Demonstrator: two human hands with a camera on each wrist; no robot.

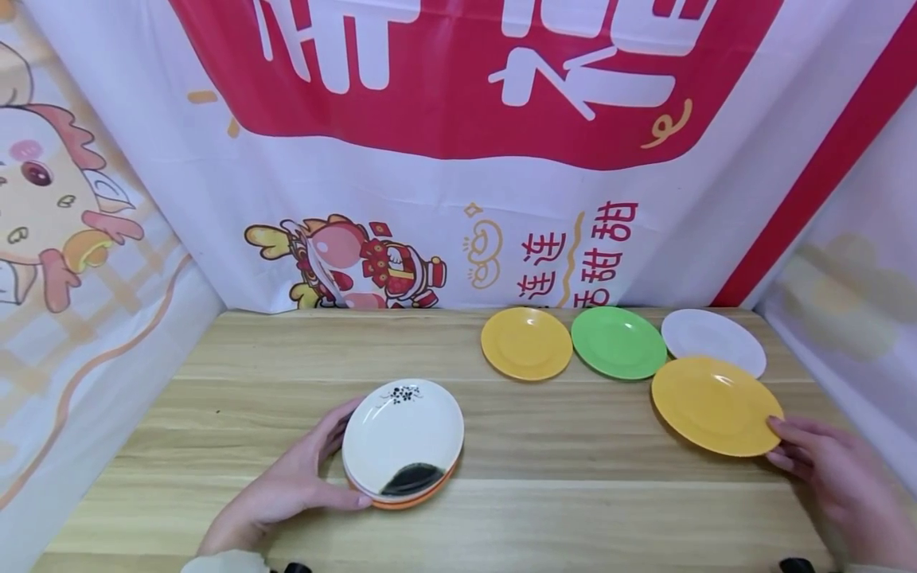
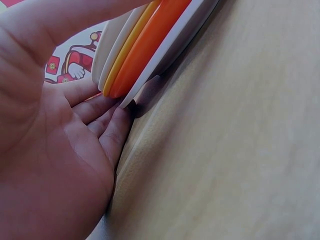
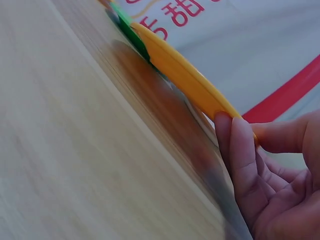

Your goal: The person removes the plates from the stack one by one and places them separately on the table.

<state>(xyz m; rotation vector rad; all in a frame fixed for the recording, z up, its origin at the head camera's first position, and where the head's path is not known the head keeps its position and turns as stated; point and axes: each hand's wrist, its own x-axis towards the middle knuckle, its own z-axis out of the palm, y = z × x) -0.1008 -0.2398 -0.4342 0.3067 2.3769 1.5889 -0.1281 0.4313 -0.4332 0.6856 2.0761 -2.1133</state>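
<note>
On the left of the head view, my left hand [image 1: 294, 485] grips a stack of plates between thumb and fingers. Its top plate is white [image 1: 404, 434] with a black flower print and a dark patch at the near rim. Below it, the left wrist view shows white, yellow and orange plates [image 2: 150, 45], with a pale one at the bottom close over the table. At the right, my right hand [image 1: 824, 469] pinches the rim of a yellow plate [image 1: 716, 406], thumb on top and fingers beneath. That plate is raised above the tabletop and overlaps the white plate behind it.
Along the back of the wooden table [image 1: 559, 517] lie another yellow plate [image 1: 526, 344], a green plate [image 1: 619, 342] and a white plate [image 1: 716, 334] in a row. Printed cloth [image 1: 430, 187] hangs behind the table and on both sides.
</note>
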